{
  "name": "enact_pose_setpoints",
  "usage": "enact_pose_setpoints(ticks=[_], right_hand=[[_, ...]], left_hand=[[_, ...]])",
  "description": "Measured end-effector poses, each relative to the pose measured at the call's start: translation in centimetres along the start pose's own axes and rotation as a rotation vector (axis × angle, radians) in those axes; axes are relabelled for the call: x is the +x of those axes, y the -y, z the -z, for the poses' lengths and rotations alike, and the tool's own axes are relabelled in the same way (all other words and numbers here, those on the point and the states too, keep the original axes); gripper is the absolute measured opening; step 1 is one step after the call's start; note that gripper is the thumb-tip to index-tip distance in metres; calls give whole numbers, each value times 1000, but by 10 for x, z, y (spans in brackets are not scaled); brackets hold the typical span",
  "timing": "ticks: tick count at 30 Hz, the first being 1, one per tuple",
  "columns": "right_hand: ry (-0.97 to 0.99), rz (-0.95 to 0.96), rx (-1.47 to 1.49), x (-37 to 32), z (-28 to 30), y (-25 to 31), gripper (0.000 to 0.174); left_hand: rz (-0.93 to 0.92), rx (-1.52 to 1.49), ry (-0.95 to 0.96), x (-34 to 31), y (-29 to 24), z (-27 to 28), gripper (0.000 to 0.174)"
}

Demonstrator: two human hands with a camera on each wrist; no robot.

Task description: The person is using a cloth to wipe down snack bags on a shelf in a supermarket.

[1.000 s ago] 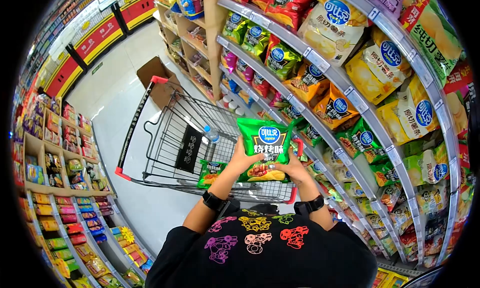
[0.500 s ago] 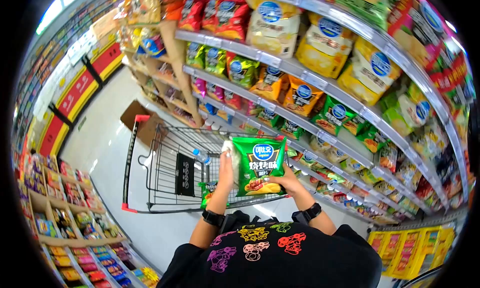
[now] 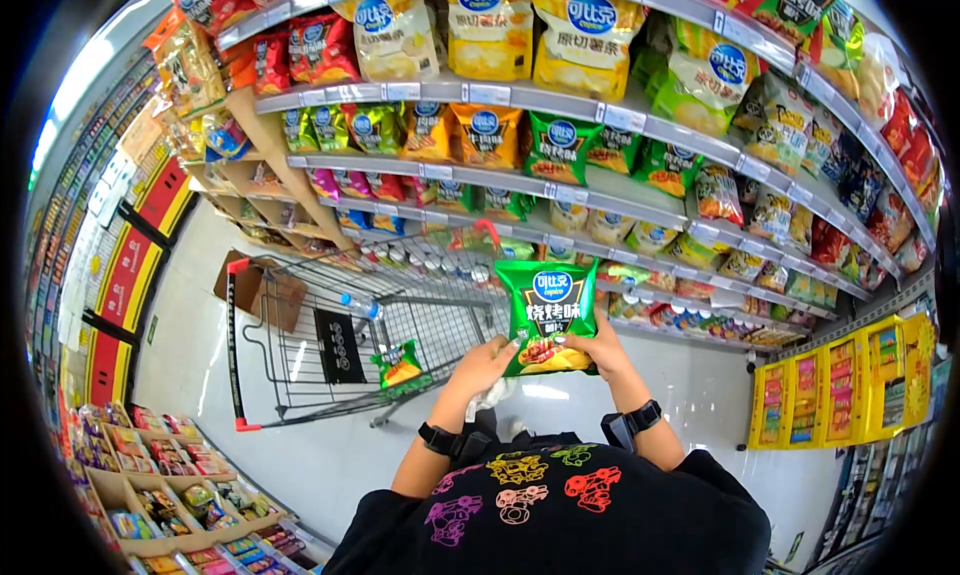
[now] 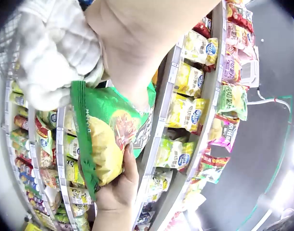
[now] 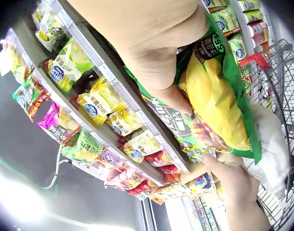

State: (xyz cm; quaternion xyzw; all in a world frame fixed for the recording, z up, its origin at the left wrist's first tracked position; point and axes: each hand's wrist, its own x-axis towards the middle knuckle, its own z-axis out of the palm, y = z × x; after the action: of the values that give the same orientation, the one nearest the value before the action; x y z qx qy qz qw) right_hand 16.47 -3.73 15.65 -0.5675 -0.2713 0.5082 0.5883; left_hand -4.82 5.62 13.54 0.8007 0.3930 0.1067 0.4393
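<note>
Both hands hold a green bag of chips (image 3: 548,310), upright in front of the chest with its printed front toward the wearer. My left hand (image 3: 482,365) grips its lower left edge, thumb on the front. On the opposite edge, my right hand (image 3: 600,352) pinches the lower corner, with its thumb across the front. A crumpled white bundle (image 4: 58,55) hangs by the left hand, behind the bag; it looks like thin plastic or cloth. In the right wrist view the yellow chip picture (image 5: 214,106) on the bag's lower front shows between both hands.
A shopping cart (image 3: 237,375) stands to the left, holding another green chip bag (image 3: 398,365) and a water bottle (image 3: 360,306). Ahead, curved shelves (image 3: 640,123) carry many chip bags. A yellow display rack (image 3: 850,385) is at right, a cardboard box (image 3: 262,293) behind the cart.
The head view has swung right, so the cart now lies further left of the hands and the chip bag. The left hand has shifted from the bag's upper side to its lower left.
</note>
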Motion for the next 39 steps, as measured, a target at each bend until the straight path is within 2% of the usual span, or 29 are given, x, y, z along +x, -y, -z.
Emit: enact_pose_setpoints(ticks=[2, 3, 5, 9, 11, 13, 16, 19, 23, 26, 28, 30, 32, 35, 36, 39], right_hand=[[-43, -2, -19, -17, 4, 2, 66], [-57, -6, -21, -19, 11, -7, 64], [-77, -47, 12, -24, 13, -14, 58], [-4, -45, -6, -21, 1, -15, 55], [34, -67, -23, -10, -13, -23, 54], [104, -45, -49, -4, -35, -23, 53], [178, -146, -105, 18, -66, -38, 51], [285, -210, -40, 38, -111, -43, 48], [326, -440, 7, 75, -173, -70, 43], [394, -591, -3, 92, -227, -86, 36], [478, -698, -12, 112, -248, -115, 31], [531, -763, -4, 122, -271, -138, 31], [518, -827, -33, 126, -289, -149, 33], [541, -973, 138, 134, -305, -178, 32], [538, -1026, 210, 135, -309, -182, 32], [464, -1033, 164, 140, -311, -205, 30]], left_hand=[[58, 37, 57, -10, -18, -4, 55], [-21, 33, -7, -10, -11, -14, 56], [-38, 26, 1, -18, -13, -14, 57], [18, 30, -23, -30, 7, -14, 54], [-6, 36, -122, -40, 19, -9, 53], [32, 51, -213, -51, 29, -3, 51], [28, -13, -232, -62, 55, 20, 49], [134, -155, -225, -75, 77, 55, 50], [306, -167, -267, -89, 125, 97, 55], [302, -18, -139, -88, 179, 125, 62], [361, -48, -5, -87, 203, 149, 64], [424, -43, 141, -84, 220, 175, 66], [429, -9, 198, -83, 246, 185, 70], [413, -19, 308, -85, 284, 190, 74], [393, -44, 281, -88, 297, 185, 73], [369, -84, 242, -85, 340, 170, 71]])
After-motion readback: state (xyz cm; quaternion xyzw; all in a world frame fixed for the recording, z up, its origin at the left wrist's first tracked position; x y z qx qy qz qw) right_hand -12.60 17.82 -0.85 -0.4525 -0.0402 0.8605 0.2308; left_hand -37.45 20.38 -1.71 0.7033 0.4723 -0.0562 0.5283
